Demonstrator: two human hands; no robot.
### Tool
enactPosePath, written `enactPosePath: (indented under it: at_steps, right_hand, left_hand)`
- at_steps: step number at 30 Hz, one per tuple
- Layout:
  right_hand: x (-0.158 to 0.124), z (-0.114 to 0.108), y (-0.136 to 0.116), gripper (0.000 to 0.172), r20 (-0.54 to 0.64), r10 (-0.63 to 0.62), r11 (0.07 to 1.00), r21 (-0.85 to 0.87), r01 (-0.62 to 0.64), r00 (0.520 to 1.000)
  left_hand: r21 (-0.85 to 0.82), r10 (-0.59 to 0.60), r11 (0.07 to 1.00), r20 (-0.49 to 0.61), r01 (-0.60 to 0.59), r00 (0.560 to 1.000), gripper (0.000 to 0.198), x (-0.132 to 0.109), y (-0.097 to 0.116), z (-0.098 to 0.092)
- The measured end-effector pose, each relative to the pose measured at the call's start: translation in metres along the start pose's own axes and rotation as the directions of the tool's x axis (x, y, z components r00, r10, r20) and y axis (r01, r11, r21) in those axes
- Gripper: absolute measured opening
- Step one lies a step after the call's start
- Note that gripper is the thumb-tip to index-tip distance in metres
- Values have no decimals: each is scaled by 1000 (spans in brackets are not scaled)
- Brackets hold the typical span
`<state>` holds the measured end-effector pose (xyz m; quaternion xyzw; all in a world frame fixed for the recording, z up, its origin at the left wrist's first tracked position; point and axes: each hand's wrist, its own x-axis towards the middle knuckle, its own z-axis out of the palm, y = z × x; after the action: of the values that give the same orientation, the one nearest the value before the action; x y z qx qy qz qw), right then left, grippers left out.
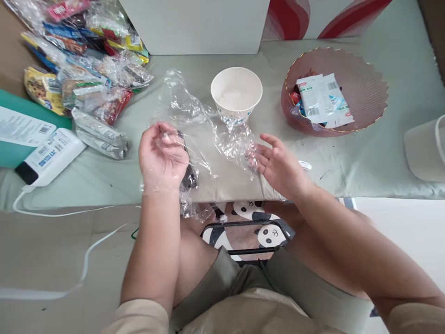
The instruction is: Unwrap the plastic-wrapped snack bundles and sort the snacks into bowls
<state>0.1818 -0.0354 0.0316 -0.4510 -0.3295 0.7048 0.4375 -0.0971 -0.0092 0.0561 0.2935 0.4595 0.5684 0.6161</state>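
Note:
My left hand (164,160) is raised palm up over the table's front edge, its fingers loosely curled. Thin clear plastic (187,111) covers it, gathered around the wrist like a disposable glove. The crinkled film stretches across toward my right hand (280,167), whose thumb stands apart from the fingers. Those fingertips touch the bunched end of the plastic without a visible grip. Just beyond the film stands a white paper bowl (236,90) with a small leaf pattern. Behind my left hand is a dark object (190,174), partly hidden, its kind unclear.
Packaged snacks (86,69) are heaped at the left, beside a white device with a cord (52,155) and a green container (21,125). A pink ribbed bowl (368,93) with white packets, and a white bin (424,153), stand right. Boxes (198,28) line the back.

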Motion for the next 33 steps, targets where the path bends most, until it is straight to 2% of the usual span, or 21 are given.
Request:
enactPosePath:
  at_steps: [4, 6, 8, 11, 14, 17, 20, 23, 25, 27, 30, 32, 33]
  right_hand:
    - [-3, 16, 18, 115, 178, 39, 999, -1, -39, 983]
    - [-4, 25, 24, 122, 214, 20, 1000, -10, -18, 977]
    - [-5, 29, 25, 112, 146, -40, 997, -54, 49, 988]
    - [-4, 16, 12, 89, -5, -188, 963, -198, 183, 982]
    - [-1, -7, -11, 77, -117, -284, 923, -304, 238, 952]
    - [0, -23, -27, 72, -230, -308, 936, -247, 251, 923]
    - [-5, -25, -27, 67, -212, -268, 951, -215, 223, 940]
    - [-10, -23, -23, 77, -114, -294, 915, -320, 245, 949]
    - [-12, -25, -24, 76, -115, -374, 884, -343, 316, 920]
    - [-12, -28, -29, 70, -168, -445, 868, -321, 378, 880]
    - [-12, -35, -37, 46, -212, -491, 856, -298, 423, 845]
    - [-13, -38, -41, 20, -202, -493, 854, -298, 426, 846]
    - [-14, -40, -43, 12, -187, -490, 853, -302, 425, 851]
  left_hand:
    - [-59, 41, 997, -38, -43, 998, 21, -1, -11, 2]
    - [-119, 20, 993, -62, -28, 998, 21, -3, -14, 6]
    - [-193, -36, 981, -75, 21, 997, 19, -4, -12, 10]
    - [-266, -132, 960, -165, 85, 977, 11, -7, -2, 15]
    - [-125, -124, 988, -262, 94, 957, 11, -12, 9, 20]
    - [63, -102, 991, -245, 121, 964, 10, -17, 12, 24]
    - [55, -104, 991, -264, 122, 959, 11, -18, 8, 27]
    - [24, -84, 995, -276, 95, 957, 12, -15, 4, 26]
    - [48, -78, 994, -258, 93, 963, 11, -14, 4, 23]
    - [86, -76, 991, -226, 98, 971, 11, -15, 6, 19]
    - [121, -29, 991, -156, 48, 987, 27, -16, 10, 12]
    - [148, 64, 988, -111, -48, 992, 40, -17, 10, 9]
    - [169, 116, 981, -92, -100, 989, 40, -18, 9, 8]
